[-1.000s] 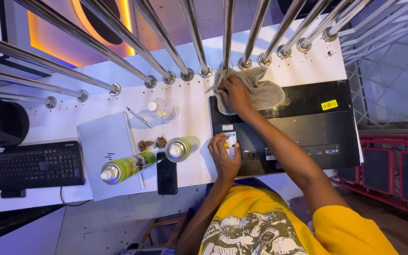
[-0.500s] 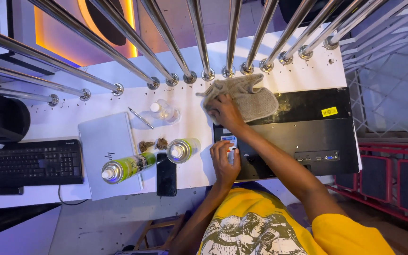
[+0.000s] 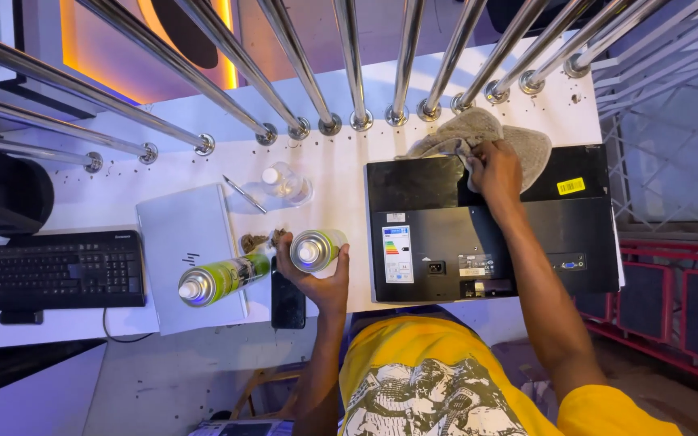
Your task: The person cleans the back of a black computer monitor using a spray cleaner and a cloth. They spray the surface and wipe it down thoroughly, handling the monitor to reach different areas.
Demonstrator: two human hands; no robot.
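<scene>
White and speckled with small dark crumbs, the bench [image 3: 341, 173] runs under a fan of polished steel bars [image 3: 349, 64], with orange light glowing behind them.

Head view: a black monitor [image 3: 446, 234] lies face down on the bench, its label-covered back up. The person's right hand [image 3: 494, 171] presses a grey-brown cloth [image 3: 478, 133] onto the monitor's upper edge, fingers closed over a bunched fold of it; the rest of the cloth spills off the back edge toward the bars. The left hand [image 3: 317, 274] has its grip wrapped around a green spray can [image 3: 313, 249] standing upright just left of the monitor, cap toward the camera. A second green can [image 3: 220, 278] lies on its side across a closed silver laptop [image 3: 183, 234]. A dark phone [image 3: 288, 303] lies under the left wrist, a small clear bottle [image 3: 284, 184] and a pen [image 3: 244, 194] sit beyond the laptop, and a black keyboard [image 3: 54, 270] rests far left.

Judging from this, the step in hand is wiping the monitor's back casing, with the upper edge being worked. Further wiping would call for even pressure and a flat pass across the panel, keeping clear of the sockets near the lower edge, while the can stays steady and upright.
</scene>
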